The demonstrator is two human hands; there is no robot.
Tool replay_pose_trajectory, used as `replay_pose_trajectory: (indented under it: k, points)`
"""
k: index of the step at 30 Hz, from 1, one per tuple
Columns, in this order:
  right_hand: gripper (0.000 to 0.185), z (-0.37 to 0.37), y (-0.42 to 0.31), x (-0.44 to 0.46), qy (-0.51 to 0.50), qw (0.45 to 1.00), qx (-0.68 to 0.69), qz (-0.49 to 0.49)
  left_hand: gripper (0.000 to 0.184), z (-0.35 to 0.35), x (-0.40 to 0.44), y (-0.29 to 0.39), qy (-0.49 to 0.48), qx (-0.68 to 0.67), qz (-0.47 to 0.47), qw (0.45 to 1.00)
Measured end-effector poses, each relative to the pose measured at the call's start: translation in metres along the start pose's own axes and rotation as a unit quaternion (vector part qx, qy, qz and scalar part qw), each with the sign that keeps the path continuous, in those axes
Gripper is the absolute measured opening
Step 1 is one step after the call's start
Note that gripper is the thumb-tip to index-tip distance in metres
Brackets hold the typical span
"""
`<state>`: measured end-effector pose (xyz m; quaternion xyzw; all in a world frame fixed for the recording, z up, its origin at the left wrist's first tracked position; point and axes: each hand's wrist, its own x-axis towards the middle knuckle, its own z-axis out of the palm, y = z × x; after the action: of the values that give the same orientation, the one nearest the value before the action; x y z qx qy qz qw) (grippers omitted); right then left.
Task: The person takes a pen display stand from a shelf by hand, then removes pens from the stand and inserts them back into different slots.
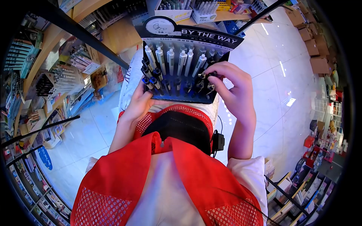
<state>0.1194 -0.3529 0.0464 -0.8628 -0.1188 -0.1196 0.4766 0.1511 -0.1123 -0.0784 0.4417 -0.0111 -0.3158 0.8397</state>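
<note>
pen display box [184, 100] sits over the lap, between the left grip [141, 102] and the right grip [234, 83], its header card [209, 36] rising beyond both. the left grip is curled around the box's near left corner, thumb toward the front and fingers out of sight round the side, so it has hold of the box itself. the right grip is nearly closed: thumb and forefinger come together around the upper end of a dark pen [214, 73] at the right side of the box. whether the pads press on it or only brush it, i cannot tell.

beyond the left grip, blue-topped pens [153, 80] stand close to the thumb, leaning a little. farther in, between the two grips and toward the header card, white pens [171, 62] stand in rows, nearly upright. more dark pens crowd just beside the right fingertips, and that is where care matters most, i'd judge.

to handle the pen well, pinch only its top end, with the thumb and forefinger opposite each other, and tuck the other fingers clear of its neighbours. move it along the line of its own slot, since a sideways pull would probably jam it or tip the next one. the left grip ought to brace the corner firmly without squeezing the wall inward; the box looks light enough to tilt if the right grip tugs hard.
</note>
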Motion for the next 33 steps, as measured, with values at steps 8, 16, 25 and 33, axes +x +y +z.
replay_pose_trajectory:
  k: [8, 16, 25, 33]
  points:
    - [0.007, -0.001, -0.009, -0.001, 0.058, 0.996, -0.013, -0.063, 0.059, -0.004, -0.001, -0.003, 0.005, 0.051, 0.019, 0.999]
    - [0.014, -0.012, -0.035, -0.009, 0.202, 0.976, 0.069, -0.040, 0.068, -0.015, 0.009, -0.022, -0.032, 0.186, 0.083, 0.978]
    - [0.018, 0.021, -0.038, -0.009, 0.105, 0.982, -0.057, -0.148, 0.075, -0.006, 0.005, -0.014, -0.024, 0.143, 0.126, 0.981]
    - [0.018, 0.038, -0.030, -0.008, 0.084, 0.982, -0.075, -0.150, 0.080, -0.006, 0.002, -0.009, -0.030, 0.169, 0.142, 0.975]
